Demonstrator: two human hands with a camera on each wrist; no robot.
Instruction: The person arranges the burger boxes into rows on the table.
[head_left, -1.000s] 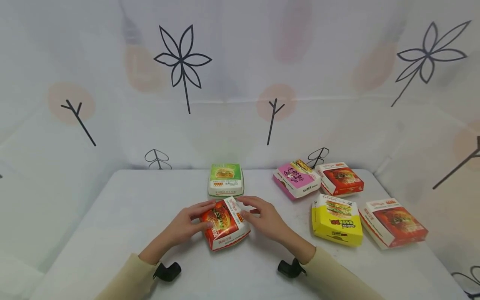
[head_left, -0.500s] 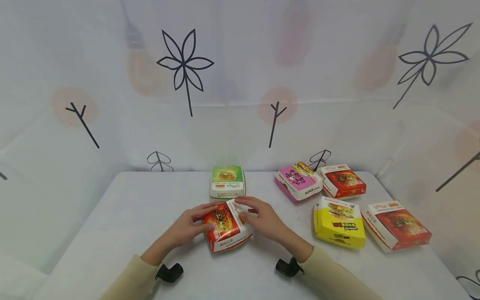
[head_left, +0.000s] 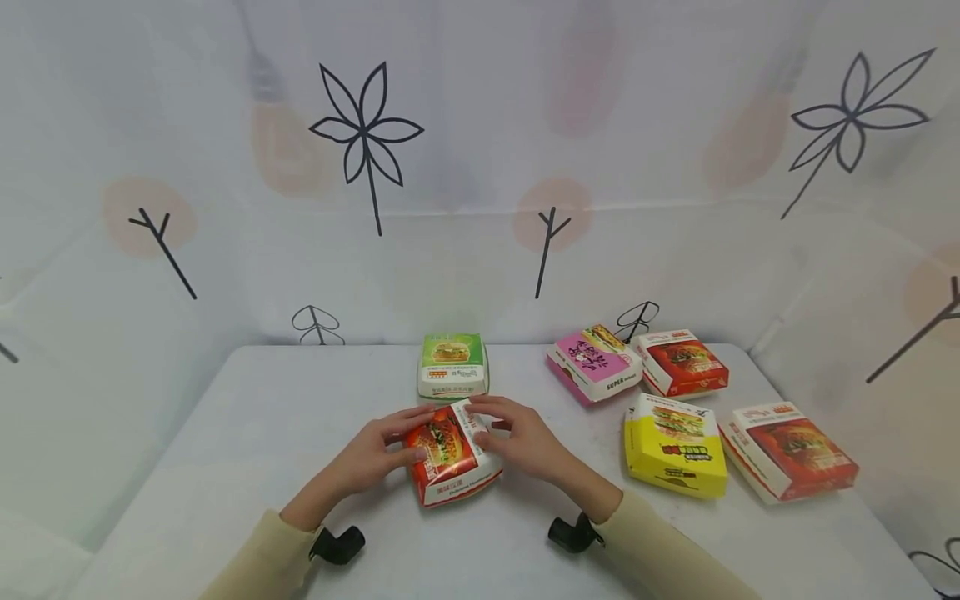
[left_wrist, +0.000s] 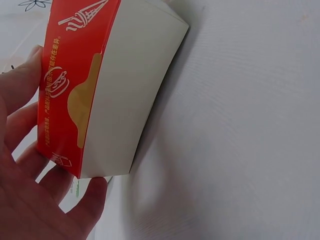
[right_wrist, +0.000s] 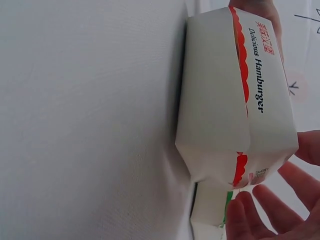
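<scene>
One beige sleeve (head_left: 255,558) comes in at lower left, with a small black device (head_left: 337,546) at the wrist. Beyond it the left hand (head_left: 375,454) is clamped on the left side of a red and white hamburger box (head_left: 448,450), thumb on the near part, fingers along the far side. That box lies at an angle near the middle of the white counter (head_left: 300,392); whether its base fully rests there I cannot tell. Just behind it stands a green and white box (head_left: 453,367). The right hand (head_left: 527,437) holds the other side of the angled box, thumb over the top, fingers around the far right corner. A second black device (head_left: 573,533) and another sleeve (head_left: 667,550) follow. Farther right, a pink box (head_left: 596,364) sits at the back, close against a smaller-looking red box (head_left: 681,362). Nearer, a yellow box (head_left: 675,446) has a larger-looking red box (head_left: 791,450) just beside it. White cloth (head_left: 465,267) with dark leaf and twig drawings hangs behind everything.
</scene>
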